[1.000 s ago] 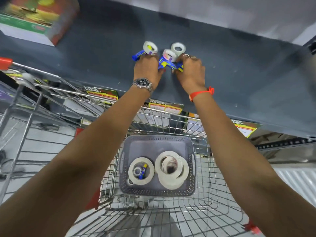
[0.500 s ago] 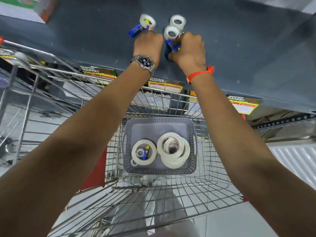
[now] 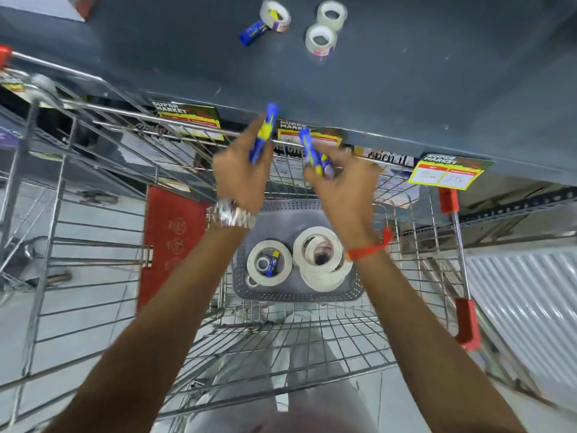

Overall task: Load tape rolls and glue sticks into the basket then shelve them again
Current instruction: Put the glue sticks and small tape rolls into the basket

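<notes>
My left hand point(image 3: 242, 176) grips a blue and yellow glue stick point(image 3: 264, 132) above the cart's far rail. My right hand point(image 3: 342, 179) holds another blue glue stick point(image 3: 310, 150), maybe more than one. Both hands hover over the grey perforated basket point(image 3: 356, 290), which holds white tape rolls point(image 3: 321, 257), a flat roll point(image 3: 269, 263) and a glue stick point(image 3: 272, 261). On the dark shelf point(image 3: 406, 73) lie three tape rolls point(image 3: 321, 40) point(image 3: 332, 13) point(image 3: 274, 15) and one glue stick point(image 3: 252, 32).
The basket sits inside a wire shopping cart point(image 3: 93, 245) with red corner guards point(image 3: 465, 323), pushed against the shelf edge. Yellow price labels point(image 3: 446, 173) line the shelf front. A white ribbed panel point(image 3: 524, 292) stands at the right.
Both hands have pulled back from the shelf toward the cart, each carrying a glue stick picked from beside the tape rolls. The camera view tilted down.
</notes>
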Demonstrator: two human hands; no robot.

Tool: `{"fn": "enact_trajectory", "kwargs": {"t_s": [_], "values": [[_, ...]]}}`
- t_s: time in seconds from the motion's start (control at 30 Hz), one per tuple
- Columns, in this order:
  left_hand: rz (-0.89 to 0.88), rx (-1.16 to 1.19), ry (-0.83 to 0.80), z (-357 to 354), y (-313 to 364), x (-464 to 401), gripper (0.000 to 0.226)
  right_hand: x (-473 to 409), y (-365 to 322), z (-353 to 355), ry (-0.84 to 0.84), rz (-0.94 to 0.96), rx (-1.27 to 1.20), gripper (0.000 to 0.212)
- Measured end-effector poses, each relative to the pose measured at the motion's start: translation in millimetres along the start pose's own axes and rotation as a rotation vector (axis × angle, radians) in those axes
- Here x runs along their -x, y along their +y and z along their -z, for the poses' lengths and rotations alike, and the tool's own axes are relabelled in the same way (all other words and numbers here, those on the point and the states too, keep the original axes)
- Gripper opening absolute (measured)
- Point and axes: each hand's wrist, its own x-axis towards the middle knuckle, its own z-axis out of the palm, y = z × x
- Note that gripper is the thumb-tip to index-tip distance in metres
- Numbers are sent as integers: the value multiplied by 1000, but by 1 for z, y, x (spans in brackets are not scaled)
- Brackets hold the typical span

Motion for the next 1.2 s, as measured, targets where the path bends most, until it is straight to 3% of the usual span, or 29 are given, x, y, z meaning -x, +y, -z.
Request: {"fn": "enact_trajectory", "kwargs": {"t_s": [0.13,0.2,0.3,0.37,0.47,0.6,0.7,0.83,0.97,1.2], "values": [[204,-174,-213,-21,-60,79,29,49,50,-43,-177,-81,59,32],[386,-235,-341,-40,-90,108,31,56,73,-64,-275,-159,116,28],[709,-137,-474,-63,-117,131,28,61,102,-95,-390,-323,124,22],[776,-99,-574,-74,-130,141,34,64,119,-114,-418,-360,142,16],[730,-118,-655,-87,-143,149,45,63,138,-135,-458,-351,191,3],[698,-190,-817,-102,-153,154,37,58,147,-143,-482,-337,178,18],[659,-229,-779,-101,-154,156,42,58,144,-133,-450,-388,127,37],[636,-201,-719,-90,-140,153,41,55,139,-114,-401,-399,123,39],[442,-77,-583,-74,-113,137,35,49,117,-91,-300,-280,78,35],[-185,147,-232,-34,-22,43,32,-1,31,-33,66,131,-27,25]]}}
